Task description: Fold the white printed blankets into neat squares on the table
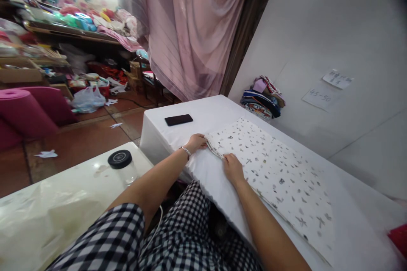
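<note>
A white cloth [270,165] with small grey and olive prints lies folded in layers on the white-covered table [203,112]. My left hand [196,142] grips its near left corner, fingers closed over the layered edge. Further along that same edge, my right hand [233,168] pinches the cloth, with the thumb near the top. The edge between the two hands is slightly raised and wavy. Most of the fingertips are hidden by the hands and the fabric.
A black phone [178,120] lies near the table's far left corner. Folded clothes [262,98] are piled against the wall. To my left, a jar with a black lid [120,159] and clear plastic [63,216] rest on a pale table [95,161]. A pink curtain [197,29] hangs behind.
</note>
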{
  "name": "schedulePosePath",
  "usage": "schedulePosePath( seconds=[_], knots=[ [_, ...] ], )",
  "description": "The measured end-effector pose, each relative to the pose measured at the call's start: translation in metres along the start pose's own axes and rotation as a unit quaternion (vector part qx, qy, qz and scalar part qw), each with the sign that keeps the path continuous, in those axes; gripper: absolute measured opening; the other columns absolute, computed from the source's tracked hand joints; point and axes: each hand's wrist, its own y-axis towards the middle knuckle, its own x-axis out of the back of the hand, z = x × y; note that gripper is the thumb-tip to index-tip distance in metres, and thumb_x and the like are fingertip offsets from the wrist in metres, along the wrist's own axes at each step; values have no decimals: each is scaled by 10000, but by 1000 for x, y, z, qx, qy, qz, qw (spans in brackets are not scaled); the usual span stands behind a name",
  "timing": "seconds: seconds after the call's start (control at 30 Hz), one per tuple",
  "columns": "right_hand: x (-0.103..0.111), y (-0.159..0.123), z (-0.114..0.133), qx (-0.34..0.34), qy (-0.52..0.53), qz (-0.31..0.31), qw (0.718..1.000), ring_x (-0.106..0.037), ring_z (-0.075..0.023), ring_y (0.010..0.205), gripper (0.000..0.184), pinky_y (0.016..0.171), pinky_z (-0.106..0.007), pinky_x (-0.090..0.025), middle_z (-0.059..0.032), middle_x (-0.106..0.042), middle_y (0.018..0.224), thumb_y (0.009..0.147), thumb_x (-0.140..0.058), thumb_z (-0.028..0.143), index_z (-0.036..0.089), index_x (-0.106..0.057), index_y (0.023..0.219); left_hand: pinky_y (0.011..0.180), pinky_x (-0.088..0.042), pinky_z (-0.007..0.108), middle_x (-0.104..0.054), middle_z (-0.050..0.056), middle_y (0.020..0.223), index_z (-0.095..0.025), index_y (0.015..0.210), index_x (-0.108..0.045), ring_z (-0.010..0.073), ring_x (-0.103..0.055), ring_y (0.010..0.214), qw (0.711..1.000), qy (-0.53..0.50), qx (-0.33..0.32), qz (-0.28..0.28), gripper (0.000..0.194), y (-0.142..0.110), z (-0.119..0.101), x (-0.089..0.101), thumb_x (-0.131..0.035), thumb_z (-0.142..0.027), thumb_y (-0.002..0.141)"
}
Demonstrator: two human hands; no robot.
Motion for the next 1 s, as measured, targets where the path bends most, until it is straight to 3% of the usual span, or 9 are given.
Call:
schedulePosePath(
  seconds=[0.23, 0.37, 0.47, 1.0],
  knots=[
    [0, -3, 2, 8, -16, -14, 1000, -531, -153, 976, 232, 857, -246, -382, -44, -615, 997, 918, -383, 235, 200, -603, 984, 597, -530, 229, -589, 0, 560, -121, 914, -603, 118, -611, 545, 999, 10, -12, -29, 162, 3, 1, -5, -609, -106, 753],
    [0, -3, 2, 10, -24, -13, 1000, -531, -156, 975, 234, 848, -250, -387, -47, -615, 1001, 916, -383, 229, 205, -601, 999, 570, -534, 242, -601, 5, 587, -122, 1019, -601, 114, -594, 501, 999, 27, -28, -34, 294, 4, 1, -6, -630, -100, 728],
    [-1, -3, 1, 17, -22, -18, 999, -532, -157, 969, 239, 853, -252, -389, -48, -612, 995, 919, -379, 233, 199, -599, 1006, 549, -534, 242, -612, 13, 622, -119, 1054, -585, 114, -587, 493, 998, 38, -39, -30, 376, 4, 1, -6, -656, -81, 687],
    [1, -4, 4, 9, -27, -15, 999, -532, -158, 969, 241, 849, -251, -392, -52, -611, 999, 920, -380, 237, 202, -601, 1009, 549, -535, 232, -563, -24, 648, -157, 891, -551, 93, -574, 498, 997, 46, -56, 18, 296, -2, -2, 1, -640, -39, 635]
  ],
)
